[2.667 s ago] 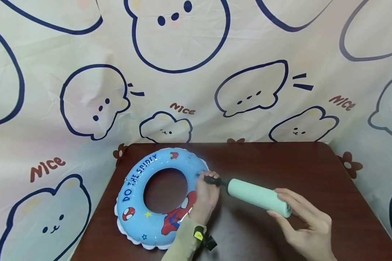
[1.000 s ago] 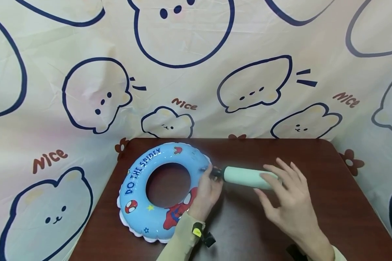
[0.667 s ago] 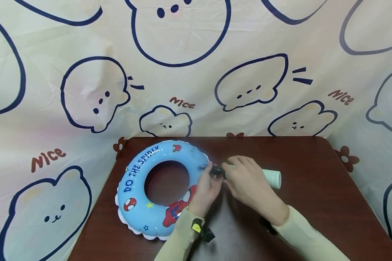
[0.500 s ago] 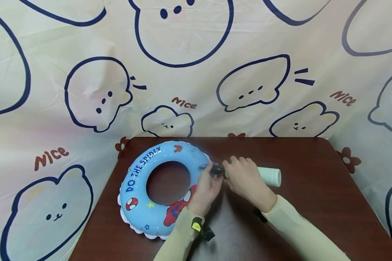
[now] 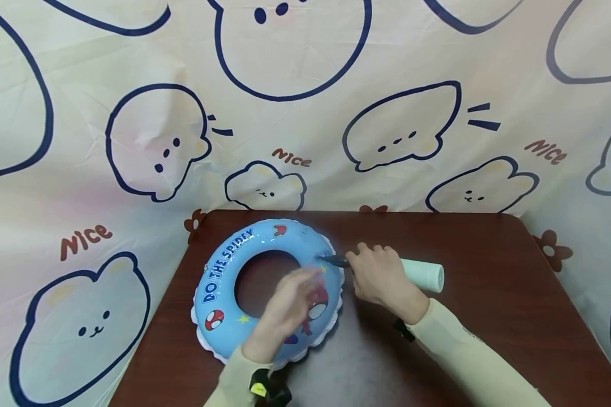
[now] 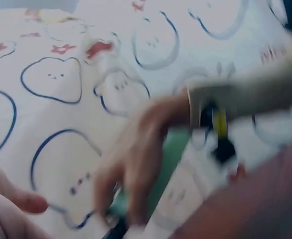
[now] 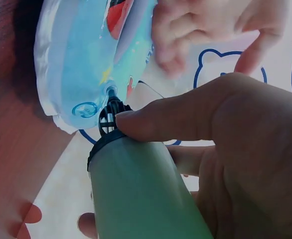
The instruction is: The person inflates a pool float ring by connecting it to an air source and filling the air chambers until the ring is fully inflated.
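A blue inflatable swim ring [image 5: 224, 282] printed with "DO THE SPIDEY" lies toward the left of the table. My right hand [image 5: 382, 277] grips a pale green hand pump [image 5: 424, 275] near its black nozzle end. In the right wrist view the black nozzle [image 7: 113, 112] meets the clear valve [image 7: 111, 90] of the ring, and the right thumb presses by the pump's black collar. My left hand [image 5: 287, 305], blurred, is over the ring's lower right part with fingers loosely bent and nothing in them. The left wrist view also shows the right hand [image 6: 136, 159] round the pump.
The dark brown table [image 5: 489, 316] has rounded back corners. Behind it hangs a pale cloth [image 5: 305, 124] with cartoon bear outlines. A black wrist device [image 5: 272, 387] sits on the left sleeve.
My right hand has gone from the pump's far end to its nozzle end and grips there. My left hand has let go of the nozzle and moved left and down over the ring.
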The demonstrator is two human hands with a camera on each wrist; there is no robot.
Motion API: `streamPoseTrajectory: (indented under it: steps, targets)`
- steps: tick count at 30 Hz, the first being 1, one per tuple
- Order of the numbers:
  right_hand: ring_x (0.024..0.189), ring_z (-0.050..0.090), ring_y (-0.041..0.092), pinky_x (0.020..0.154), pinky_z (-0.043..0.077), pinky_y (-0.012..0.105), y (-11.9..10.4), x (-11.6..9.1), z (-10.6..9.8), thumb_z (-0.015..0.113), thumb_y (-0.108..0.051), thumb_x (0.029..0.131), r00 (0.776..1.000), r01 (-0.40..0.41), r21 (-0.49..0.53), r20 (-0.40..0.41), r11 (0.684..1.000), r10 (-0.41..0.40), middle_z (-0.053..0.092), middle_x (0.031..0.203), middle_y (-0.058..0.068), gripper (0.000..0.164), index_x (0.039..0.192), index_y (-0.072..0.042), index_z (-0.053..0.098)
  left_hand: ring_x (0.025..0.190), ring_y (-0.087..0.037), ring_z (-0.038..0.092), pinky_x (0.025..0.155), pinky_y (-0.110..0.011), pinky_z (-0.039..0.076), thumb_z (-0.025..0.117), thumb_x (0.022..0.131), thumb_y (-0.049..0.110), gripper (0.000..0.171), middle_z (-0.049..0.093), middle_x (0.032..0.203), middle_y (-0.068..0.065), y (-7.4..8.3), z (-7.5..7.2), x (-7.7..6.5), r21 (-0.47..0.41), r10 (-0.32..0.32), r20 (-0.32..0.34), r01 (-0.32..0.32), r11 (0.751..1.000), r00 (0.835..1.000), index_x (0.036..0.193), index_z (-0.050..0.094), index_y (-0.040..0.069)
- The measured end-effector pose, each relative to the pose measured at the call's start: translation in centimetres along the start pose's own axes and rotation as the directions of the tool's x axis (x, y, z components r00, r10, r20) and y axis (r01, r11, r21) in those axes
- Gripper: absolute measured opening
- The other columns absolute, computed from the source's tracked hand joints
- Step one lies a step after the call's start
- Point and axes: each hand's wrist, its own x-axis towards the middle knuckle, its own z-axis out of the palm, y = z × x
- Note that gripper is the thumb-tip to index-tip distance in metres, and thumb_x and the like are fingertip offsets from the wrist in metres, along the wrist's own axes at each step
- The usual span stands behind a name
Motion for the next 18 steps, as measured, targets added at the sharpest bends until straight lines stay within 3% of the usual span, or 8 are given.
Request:
streamPoseTrajectory:
  steps: [2,3,4,6,9,11,14,18]
  targets:
    - [0.073,0.066,0.031,0.067,0.060,0.045,-0.2,0.2,-0.2,0.077,-0.032,0.090,1.000,-0.016,0.018,0.026,1.000,0.015,0.069,0.098,0.011,0.033,0.115,-0.010,0.072,0.142,-0.043,0.047,0.125,-0.061,0.033,0.057,0.109,0.024,0.053,0.047,0.154,-0.025,0.7,-1.2,0.0,0.246,0.076,-0.040,-0.064,0.967,0.996,0.153,0.043,-0.003]
    - [0.073,0.067,0.031,0.069,0.061,0.045,-0.3,0.2,-0.3,0.077,-0.033,0.090,0.999,-0.021,0.027,0.038,0.999,0.020,0.069,0.100,0.011,0.034,0.116,-0.010,0.072,0.137,-0.041,0.051,0.121,-0.061,0.039,0.060,0.109,0.026,0.049,0.052,0.149,-0.022,1.0,-1.6,0.3,0.380,0.112,-0.056,-0.083,0.921,0.992,0.150,0.049,0.001]
    - [0.074,0.067,0.031,0.071,0.062,0.046,-0.3,0.2,-0.4,0.077,-0.035,0.091,0.998,-0.026,0.033,0.050,0.999,0.025,0.070,0.101,0.012,0.036,0.116,-0.010,0.072,0.136,-0.039,0.052,0.119,-0.062,0.041,0.062,0.109,0.028,0.047,0.053,0.148,-0.019,1.2,-2.0,0.8,0.519,0.145,-0.035,-0.107,0.848,0.989,0.149,0.051,0.007]
    - [0.075,0.069,0.030,0.072,0.063,0.047,-0.3,0.2,-0.5,0.077,-0.038,0.092,0.997,-0.037,0.046,0.071,0.998,0.034,0.071,0.102,0.012,0.037,0.117,-0.011,0.072,0.134,-0.035,0.055,0.114,-0.062,0.047,0.063,0.108,0.030,0.044,0.057,0.148,-0.014,1.4,-2.6,2.0,0.738,0.195,0.011,-0.139,0.661,0.981,0.148,0.056,0.013]
    - [0.074,0.069,0.029,0.071,0.064,0.047,-0.3,0.2,-0.5,0.078,-0.042,0.093,0.996,-0.049,0.052,0.078,0.997,0.045,0.071,0.100,0.013,0.039,0.118,-0.012,0.072,0.142,-0.035,0.053,0.115,-0.060,0.048,0.066,0.106,0.028,0.046,0.056,0.154,-0.011,1.5,-3.1,3.8,0.908,0.265,0.082,-0.181,0.378,0.961,0.150,0.058,0.017]
    - [0.072,0.068,0.028,0.070,0.065,0.046,-0.4,0.2,-0.5,0.079,-0.044,0.093,0.996,-0.052,0.049,0.074,0.997,0.048,0.070,0.098,0.012,0.040,0.117,-0.013,0.072,0.146,-0.034,0.050,0.117,-0.059,0.047,0.069,0.105,0.025,0.048,0.054,0.158,-0.010,1.6,-3.4,4.9,0.946,0.291,0.124,-0.201,0.255,0.949,0.151,0.059,0.016]
    - [0.067,0.064,0.024,0.065,0.064,0.043,-0.5,0.2,-0.3,0.080,-0.045,0.092,0.998,-0.045,0.046,0.047,0.998,0.043,0.068,0.092,0.011,0.040,0.113,-0.013,0.072,0.151,-0.035,0.046,0.120,-0.059,0.044,0.071,0.104,0.022,0.045,0.052,0.161,-0.011,1.7,-3.8,6.0,0.963,0.292,0.176,-0.226,0.148,0.940,0.147,0.063,0.013]
    - [0.056,0.054,0.020,0.054,0.058,0.037,-0.5,0.2,0.0,0.082,-0.045,0.091,1.000,-0.030,0.041,-0.009,0.999,0.030,0.062,0.080,0.009,0.037,0.104,-0.012,0.073,0.153,-0.037,0.044,0.121,-0.061,0.042,0.071,0.104,0.022,0.040,0.052,0.162,-0.011,1.9,-4.0,6.8,0.965,0.245,0.214,-0.244,0.097,0.946,0.144,0.068,0.014]
